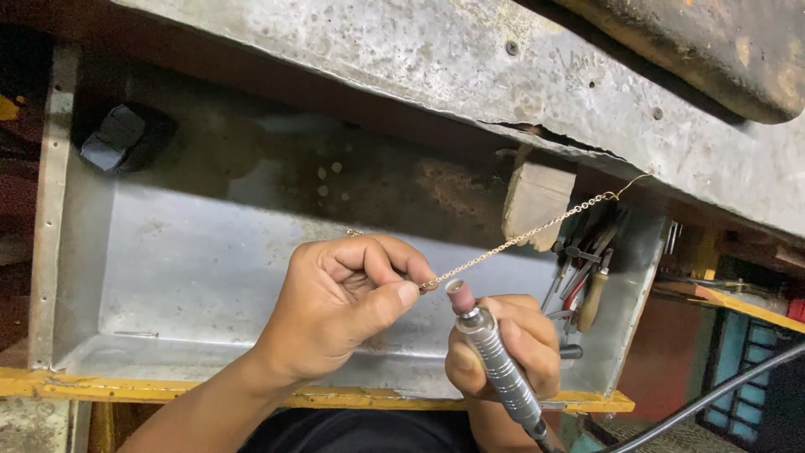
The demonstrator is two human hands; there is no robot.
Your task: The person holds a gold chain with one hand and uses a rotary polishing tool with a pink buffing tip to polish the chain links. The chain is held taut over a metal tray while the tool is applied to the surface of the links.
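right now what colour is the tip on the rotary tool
Pink tip, seen in the head view.

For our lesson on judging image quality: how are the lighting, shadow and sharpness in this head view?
Head view: even, soft light on the left hand and right hand; the thin gold chain and ribbed silver rotary handpiece with pink tip are sharp; a dull sheen on the grey metal tray; deep shadow under the worn bench edge; straight edges bow slightly.

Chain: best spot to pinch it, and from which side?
Pinch the chain at its free low end, coming from the left, as the left hand does. It runs taut, slanting up-right to a hook under the bench. The right hand holds the rotary tool just beside that end.
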